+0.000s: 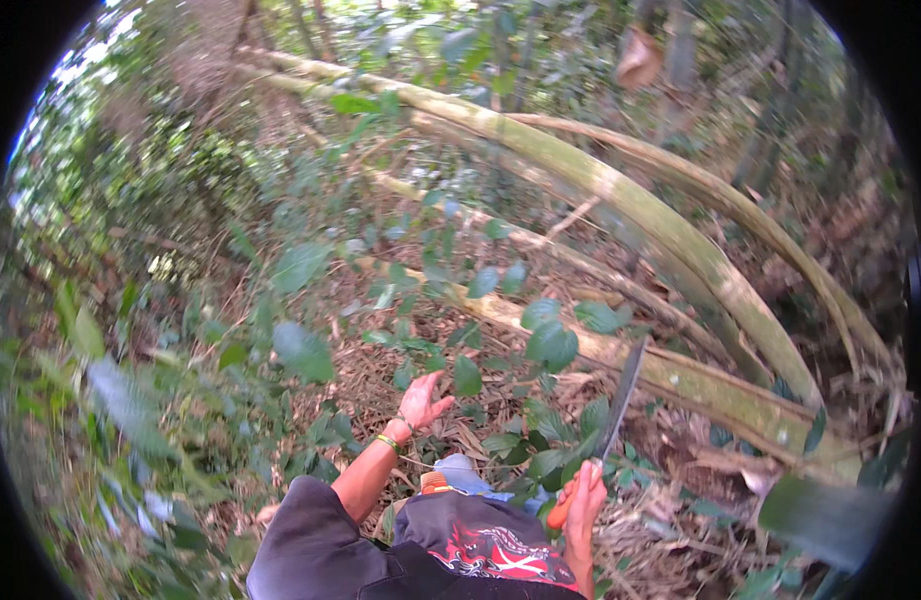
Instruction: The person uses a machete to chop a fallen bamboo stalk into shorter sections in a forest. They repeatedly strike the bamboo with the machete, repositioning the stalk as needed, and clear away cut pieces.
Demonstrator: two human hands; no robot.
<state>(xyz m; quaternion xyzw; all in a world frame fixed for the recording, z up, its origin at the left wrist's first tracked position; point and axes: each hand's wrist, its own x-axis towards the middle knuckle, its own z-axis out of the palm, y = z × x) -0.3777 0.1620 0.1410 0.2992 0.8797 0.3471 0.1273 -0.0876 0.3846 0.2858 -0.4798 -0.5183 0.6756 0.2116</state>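
Machete (612,410) comes first: we grip it in our right hand (583,500), fingers wrapped tight round its orange handle (562,508) low by our dark shorts (420,555), and the long dull blade runs up and away from that hand toward the felled bamboo. We judge it stiff, nose-heavy and sharp along one edge, so the handle is the only sound place to hold it; the grip looks smooth and could slip in a sweaty palm. Our left hand (421,403) is out ahead and to the left of the right one, well apart from it, open with fingers spread and holding nothing, a green band (387,441) on the wrist. It hovers over leafy shoots (540,345) that stand between the two hands and beyond them; these look thin, springy and light. Under both hands lies a floor of dry leaf litter (380,375). Just past the blade tip lies a thick mossy bamboo culm (680,375), with more pale green culms (620,195) arching farther off. We judge them hard, heavy, rounded and likely slick with moss. Dense blurred undergrowth (140,180) fills the far left.
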